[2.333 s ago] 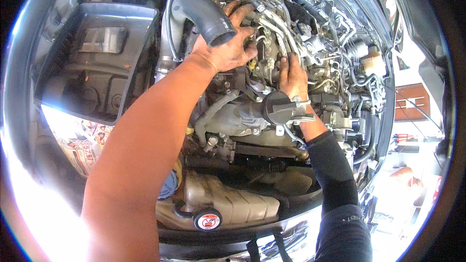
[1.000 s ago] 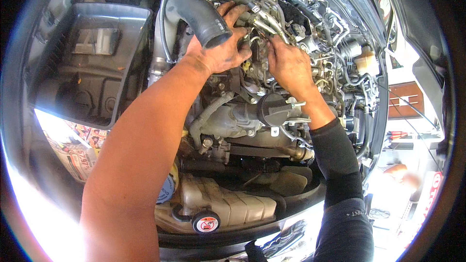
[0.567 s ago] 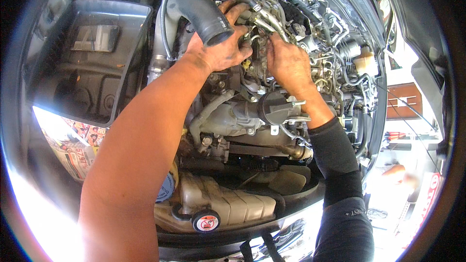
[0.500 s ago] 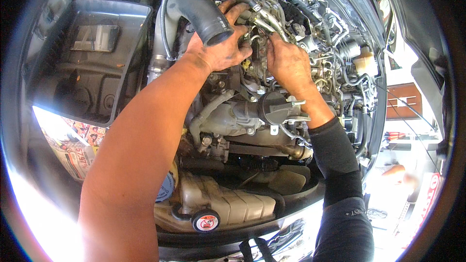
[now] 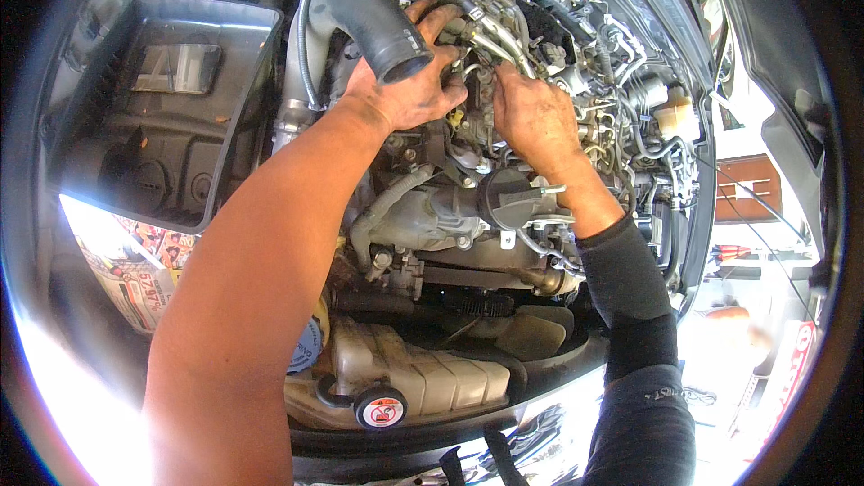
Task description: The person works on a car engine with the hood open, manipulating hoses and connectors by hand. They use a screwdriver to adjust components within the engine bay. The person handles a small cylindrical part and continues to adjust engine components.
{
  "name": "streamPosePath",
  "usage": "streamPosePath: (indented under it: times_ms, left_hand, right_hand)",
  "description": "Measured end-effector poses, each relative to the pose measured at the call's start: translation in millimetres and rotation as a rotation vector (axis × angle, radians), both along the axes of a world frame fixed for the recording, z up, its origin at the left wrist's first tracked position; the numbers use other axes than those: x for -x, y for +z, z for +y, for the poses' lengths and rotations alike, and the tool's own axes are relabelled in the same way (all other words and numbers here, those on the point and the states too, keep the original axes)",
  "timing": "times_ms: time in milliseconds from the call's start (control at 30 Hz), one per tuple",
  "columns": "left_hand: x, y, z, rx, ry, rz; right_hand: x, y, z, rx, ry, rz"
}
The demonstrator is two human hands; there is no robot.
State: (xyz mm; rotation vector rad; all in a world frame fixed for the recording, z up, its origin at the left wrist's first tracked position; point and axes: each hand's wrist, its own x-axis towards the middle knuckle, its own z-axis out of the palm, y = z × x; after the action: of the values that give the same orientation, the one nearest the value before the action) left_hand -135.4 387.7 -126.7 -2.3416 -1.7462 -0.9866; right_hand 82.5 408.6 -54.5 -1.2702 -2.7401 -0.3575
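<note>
My left hand reaches into the engine behind the end of a black elbow hose, which hides part of it. Its fingers are spread over the parts there, with the thumb apart. My right hand is closed, its fingertips down beside the silvery metal pipes. What those fingertips hold, if anything, is hidden. A round black cap sits on the engine just below my right wrist.
An open black airbox lies at the left, with newspaper below it. Nearer to me are a translucent tank and a blue cap. A corrugated conduit curves around the hose. The car's body edge bounds the right.
My right hand and forearm have shifted very slightly. My left hand stays in place behind the hose.
</note>
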Motion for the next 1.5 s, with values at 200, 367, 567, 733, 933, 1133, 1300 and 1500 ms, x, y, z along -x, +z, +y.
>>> streamPosePath:
  times_ms: [200,367,567,733,933,1133,1300,1500]
  left_hand:
    - [1.1,1.3,-1.2,0.003,-0.008,0.015]
    - [2.2,1.4,-0.2,-0.002,-0.018,0.006]
    - [1.7,-2.3,0.7,-0.043,-0.020,-0.009]
    - [1.7,-4.5,2.9,-0.046,-0.016,-0.009]
    - [2.1,-3.9,2.0,-0.038,-0.030,-0.036]
    - [3.3,-2.9,2.3,-0.084,-0.022,0.012]
    - [2.6,-3.3,2.8,-0.047,-0.055,-0.003]
    - [3.1,-5.4,3.5,-0.071,-0.029,-0.010]
  right_hand:
    - [3.4,1.3,5.2,-0.016,0.013,-0.026]
    - [6.1,2.0,6.1,0.024,-0.008,-0.058]
    - [7.0,0.9,8.5,0.020,0.000,-0.061]
    - [8.0,1.4,9.6,0.020,0.004,-0.085]
    - [8.1,0.4,7.7,0.027,-0.023,-0.070]
    - [6.7,-2.2,8.7,0.028,-0.002,-0.029]
    - [6.0,-3.3,9.1,0.025,-0.006,-0.026]
    - [3.8,-4.4,7.4,0.049,-0.025,-0.012]
